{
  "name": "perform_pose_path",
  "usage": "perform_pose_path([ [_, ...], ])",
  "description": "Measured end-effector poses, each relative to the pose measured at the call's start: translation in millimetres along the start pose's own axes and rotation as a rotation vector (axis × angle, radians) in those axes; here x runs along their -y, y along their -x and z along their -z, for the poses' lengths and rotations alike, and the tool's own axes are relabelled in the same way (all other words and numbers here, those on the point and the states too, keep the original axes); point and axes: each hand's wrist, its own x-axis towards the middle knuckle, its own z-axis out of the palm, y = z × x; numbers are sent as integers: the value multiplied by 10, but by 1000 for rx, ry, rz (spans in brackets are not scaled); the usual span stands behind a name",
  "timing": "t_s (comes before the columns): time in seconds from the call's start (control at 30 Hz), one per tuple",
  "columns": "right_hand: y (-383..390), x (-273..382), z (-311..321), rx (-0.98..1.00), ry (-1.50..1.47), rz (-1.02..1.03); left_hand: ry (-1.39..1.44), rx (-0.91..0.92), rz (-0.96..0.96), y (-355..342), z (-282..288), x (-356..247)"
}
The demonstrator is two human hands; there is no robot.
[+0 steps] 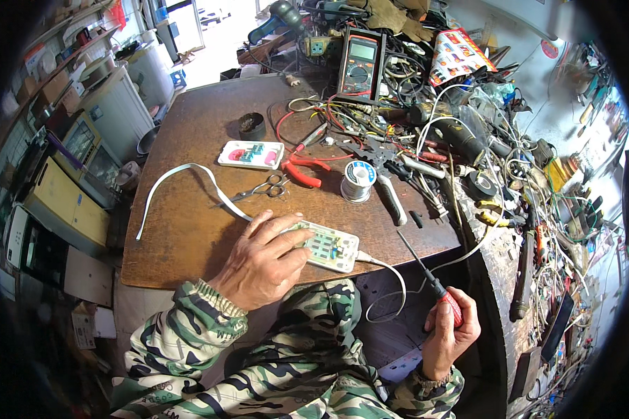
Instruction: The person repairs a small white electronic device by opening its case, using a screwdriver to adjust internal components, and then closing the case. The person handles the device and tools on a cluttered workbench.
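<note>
Over the left end of an opened white power strip [335, 248] lies my left hand [265, 258], its fingers bent across the casing and holding it at the table's near edge. Inside the casing, green and metal parts show. My right hand [451, 328] is closed around the red handle of a screwdriver [433, 283], whose thin shaft points up and left, apart from the strip. A white cord [391, 269] leaves the strip's right end. Another flat white cable [217, 178] runs from beneath my left hand and curves over the table.
On the brown table [182, 237] are scissors [262, 188], red-handled pliers [304, 170], a solder spool [357, 181], a white cover-like piece [251, 155] and a round dark tin [251, 126]. A multimeter [360, 66] stands behind. Tangled wires and tools [468, 140] crowd the right.
</note>
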Motion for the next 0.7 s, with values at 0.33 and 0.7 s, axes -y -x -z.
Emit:
perform_pose_path([
  [0.33, -187, 147, 481, -167, 308, 157, 98, -301, 145, 188, 157, 117],
  [0.7, -1140, -4, 1392, -375, 1566, 267, 61, -190, 321, 341, 188, 137],
])
